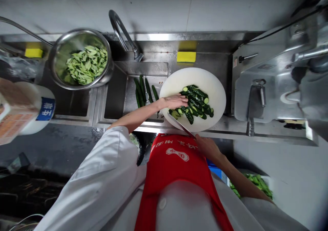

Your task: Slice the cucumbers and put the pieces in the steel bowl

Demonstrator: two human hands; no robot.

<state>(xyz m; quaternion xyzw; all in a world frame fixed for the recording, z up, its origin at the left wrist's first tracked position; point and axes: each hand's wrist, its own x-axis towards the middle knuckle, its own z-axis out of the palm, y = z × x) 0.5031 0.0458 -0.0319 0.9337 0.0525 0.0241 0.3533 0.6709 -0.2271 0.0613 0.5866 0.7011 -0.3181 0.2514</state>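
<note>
A round white cutting board (217, 87) lies across the sink's edge, with several dark green cucumber pieces (197, 101) heaped on it, some showing pale cut ends. My left hand (175, 101) comes in from the left, its fingers curved over the cucumbers at the heap's left side and holding them down. In my right hand (208, 148), closed round the handle, is a kitchen knife (180, 126). Its blade points up and left over the board's near edge, close to a few cut pieces. The handle is mostly hidden by my fingers.
Whole cucumbers (141, 89) lie in the sink basin (112, 94) under a curved faucet (123, 29). A steel pot (110, 67) of green slices stands left. A yellow sponge (186, 57) sits behind the board. A cleaver (256, 101) lies right. Below right is a container of greens (258, 183).
</note>
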